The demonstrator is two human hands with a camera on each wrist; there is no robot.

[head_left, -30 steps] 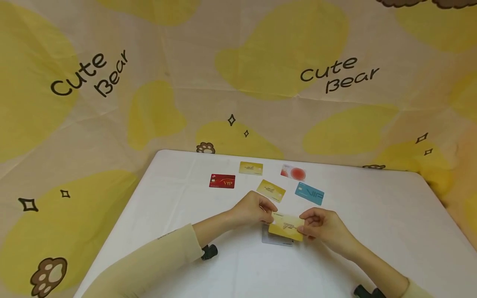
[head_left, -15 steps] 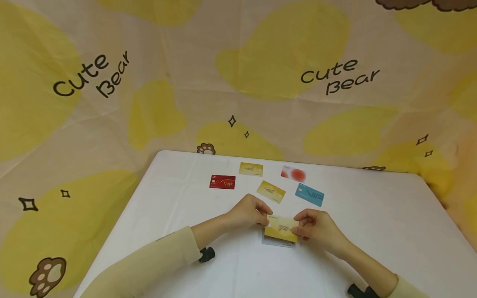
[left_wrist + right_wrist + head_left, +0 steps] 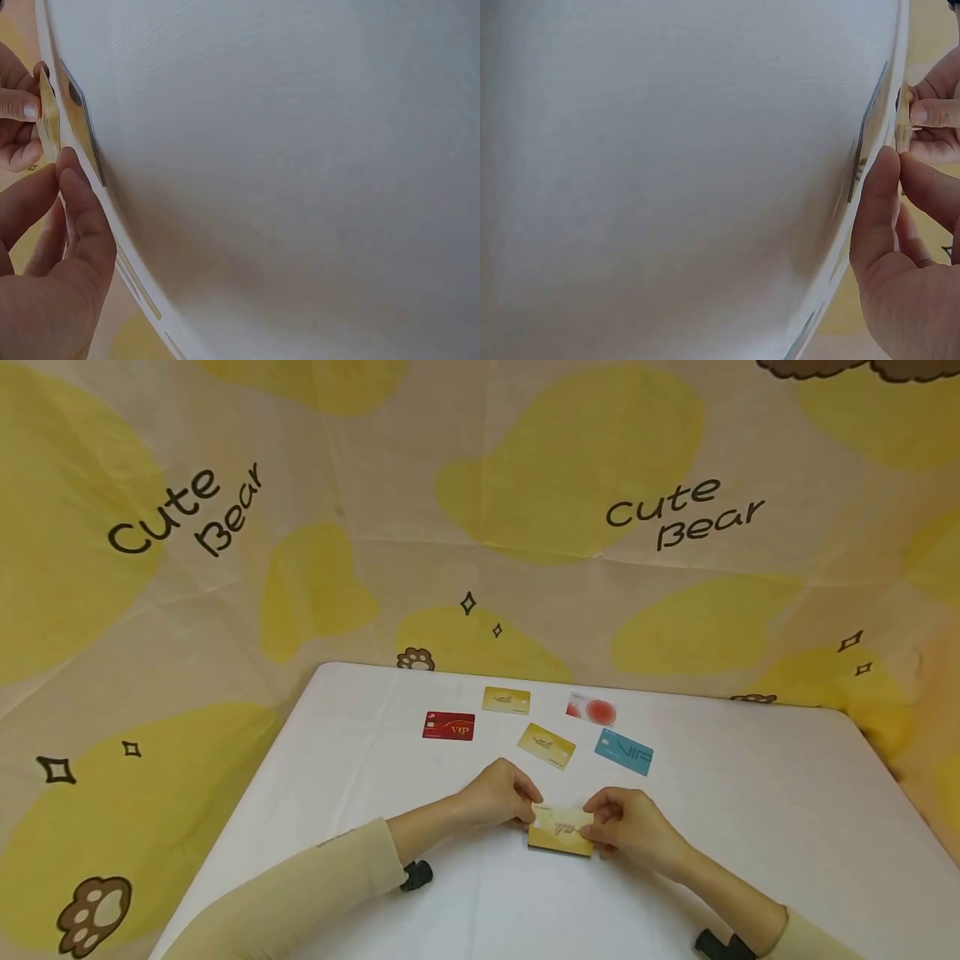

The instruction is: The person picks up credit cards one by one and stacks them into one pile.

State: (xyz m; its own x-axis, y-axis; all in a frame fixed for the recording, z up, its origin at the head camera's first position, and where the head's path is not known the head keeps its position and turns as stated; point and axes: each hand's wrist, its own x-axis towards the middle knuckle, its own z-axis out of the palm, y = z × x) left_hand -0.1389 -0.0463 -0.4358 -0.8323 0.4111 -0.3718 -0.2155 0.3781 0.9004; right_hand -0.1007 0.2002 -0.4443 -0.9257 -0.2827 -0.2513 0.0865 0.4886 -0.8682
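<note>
Left hand (image 3: 497, 797) and right hand (image 3: 637, 831) pinch a yellow card (image 3: 558, 833) by opposite ends above the tabletop (image 3: 375, 760).
Head view: thumb and fingers clamp each short edge, probably to hold the card level and square; it sits between the hands. Beyond, a red VIP card (image 3: 448, 726), a far gold card (image 3: 506, 700), a nearer gold card (image 3: 547, 746), a white-and-red card (image 3: 592, 708) and a blue VIP card (image 3: 624, 752) lie flat, perhaps spread so that each is readable. Left wrist view: the yellow card is at the left hand's fingertips, apart from a lower card (image 3: 82, 127) on the tabletop. Right wrist view: the same gap shows; the yellow card stands just past the right hand's pinched thumb and finger.
</note>
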